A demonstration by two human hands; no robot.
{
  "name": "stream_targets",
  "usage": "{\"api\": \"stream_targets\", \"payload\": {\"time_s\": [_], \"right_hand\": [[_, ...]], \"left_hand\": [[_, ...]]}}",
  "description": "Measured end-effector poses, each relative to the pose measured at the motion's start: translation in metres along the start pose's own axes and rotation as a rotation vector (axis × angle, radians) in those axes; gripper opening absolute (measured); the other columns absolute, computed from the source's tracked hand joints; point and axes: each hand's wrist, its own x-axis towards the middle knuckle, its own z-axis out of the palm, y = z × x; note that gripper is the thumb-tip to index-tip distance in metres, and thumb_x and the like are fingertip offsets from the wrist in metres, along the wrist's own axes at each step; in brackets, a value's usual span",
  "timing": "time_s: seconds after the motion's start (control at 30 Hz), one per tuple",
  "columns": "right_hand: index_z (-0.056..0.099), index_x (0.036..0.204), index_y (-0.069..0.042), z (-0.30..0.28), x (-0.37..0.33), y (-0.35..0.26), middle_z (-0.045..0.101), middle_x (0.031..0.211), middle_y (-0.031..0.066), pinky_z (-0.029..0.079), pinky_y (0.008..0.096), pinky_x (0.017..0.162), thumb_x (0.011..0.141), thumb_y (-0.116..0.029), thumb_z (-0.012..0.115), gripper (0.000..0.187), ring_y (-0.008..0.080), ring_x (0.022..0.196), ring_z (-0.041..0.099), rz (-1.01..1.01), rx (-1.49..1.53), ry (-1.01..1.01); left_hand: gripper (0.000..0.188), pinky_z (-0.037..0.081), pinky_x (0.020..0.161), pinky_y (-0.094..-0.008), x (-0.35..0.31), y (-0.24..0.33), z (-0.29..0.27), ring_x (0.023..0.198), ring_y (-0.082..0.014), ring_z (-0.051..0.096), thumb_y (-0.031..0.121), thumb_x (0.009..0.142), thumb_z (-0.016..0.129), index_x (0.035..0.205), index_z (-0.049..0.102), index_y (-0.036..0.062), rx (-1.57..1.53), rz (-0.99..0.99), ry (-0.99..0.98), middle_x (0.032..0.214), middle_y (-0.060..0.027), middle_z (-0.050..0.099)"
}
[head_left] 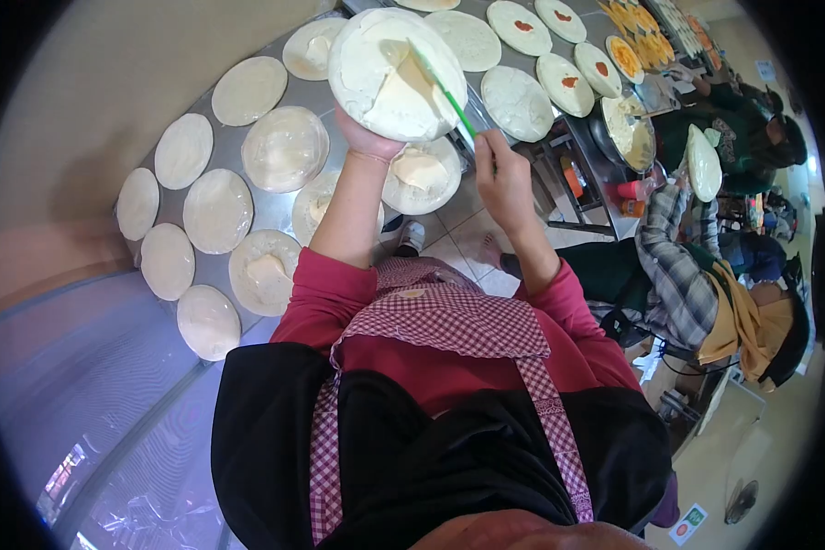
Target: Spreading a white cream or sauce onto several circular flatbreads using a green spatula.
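Nearest the camera are the person's red sleeves and a checked apron (pixel 449 321). The left hand (pixel 368 139) is raised, gripping from beneath a round white disc (pixel 385 69) covered in pale cream. The right hand (pixel 502 179) is closed around the handle of a green spatula (pixel 445 87). The spatula's long axis runs from the right hand up and leftward, its blade lying across the disc's cream, so the tool reaches over from the disc's right side. Below and behind the disc, a metal surface (pixel 325 96) carries many more pale discs (pixel 218 209), some creamed. Farther right, another person in a plaid sleeve (pixel 674 266) holds up a disc.
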Motion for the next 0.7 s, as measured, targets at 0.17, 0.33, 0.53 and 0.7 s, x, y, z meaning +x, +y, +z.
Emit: {"api": "stream_targets", "payload": {"time_s": [0.17,0.33,0.53,0.7], "right_hand": [[0.053,0.093,-0.003,0.001,-0.016,-0.011,0.057,0.071,0.0226,0.044,0.0447,0.054,0.092,-0.011,0.054,0.008,0.0414,0.065,0.059,-0.056,0.002,-0.136],[0.053,0.093,-0.002,-0.008,-0.025,-0.026,0.057,0.072,0.0217,0.044,0.0446,0.055,0.091,-0.010,0.055,0.008,0.0404,0.065,0.059,-0.132,0.035,-0.229],[0.054,0.091,-0.001,-0.021,0.006,-0.015,0.054,0.064,0.0231,0.044,0.0423,0.053,0.092,-0.009,0.054,0.008,0.0409,0.060,0.058,-0.086,-0.022,0.012],[0.055,0.093,-0.001,-0.023,-0.003,-0.014,0.056,0.067,0.0219,0.045,0.0420,0.055,0.092,-0.010,0.055,0.009,0.0398,0.061,0.058,-0.149,-0.032,-0.131]], "left_hand": [[0.062,0.036,0.106,-0.0527,-0.003,-0.004,0.014,0.129,-0.0343,0.042,0.049,0.092,0.033,0.140,0.038,0.0094,0.038,-0.094,0.049,0.142,-0.0132,0.042],[0.065,0.042,0.101,-0.0496,-0.008,-0.002,0.002,0.120,-0.0338,0.051,0.055,0.091,0.036,0.139,0.040,0.0105,0.021,-0.124,-0.007,0.133,-0.0130,0.051],[0.062,0.039,0.105,-0.0480,-0.010,0.001,0.018,0.124,-0.0331,0.048,0.052,0.092,0.037,0.139,0.041,0.0104,-0.160,-0.250,-0.102,0.138,-0.0134,0.047],[0.063,0.040,0.104,-0.0487,-0.010,0.000,0.035,0.124,-0.0342,0.048,0.053,0.092,0.038,0.138,0.042,0.0100,0.107,-0.261,0.008,0.137,-0.0135,0.048]]}}
